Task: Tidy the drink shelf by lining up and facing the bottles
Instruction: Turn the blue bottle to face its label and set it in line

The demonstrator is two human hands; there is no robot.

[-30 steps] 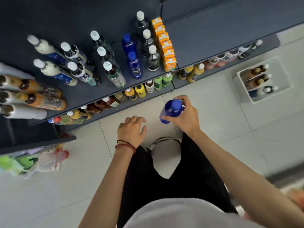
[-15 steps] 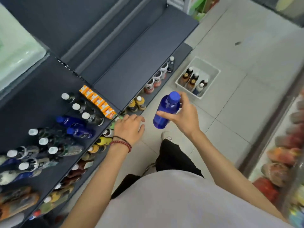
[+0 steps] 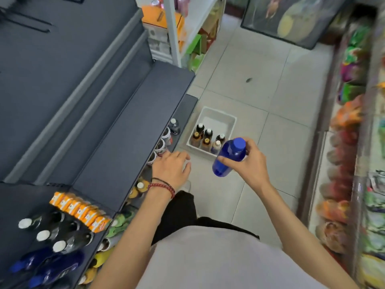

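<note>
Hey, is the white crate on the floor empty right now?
No, the white crate holds several capped bottles standing upright together at the end nearer the person.

dark shelf (image 3: 20,200): orange cartons (image 3: 80,212), white-capped bottles (image 3: 62,233), blue bottles (image 3: 48,265) in rows | tiled floor (image 3: 250,97): white crate (image 3: 218,112) holding brown bottles (image 3: 201,140)

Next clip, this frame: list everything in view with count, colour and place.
blue bottle: one, blue, held above the floor
white crate: one, white, on the floor by the shelf end
crate bottles: six, dark and brown, upright inside it
orange cartons: one row, orange, shelf at lower left
white-capped bottles: three, dark, beside the orange cartons
shelf blue bottles: two, blue, blurred, bottom-left corner
left hand: one, open, by the shelf edge
right hand: one, grips the blue bottle
</note>
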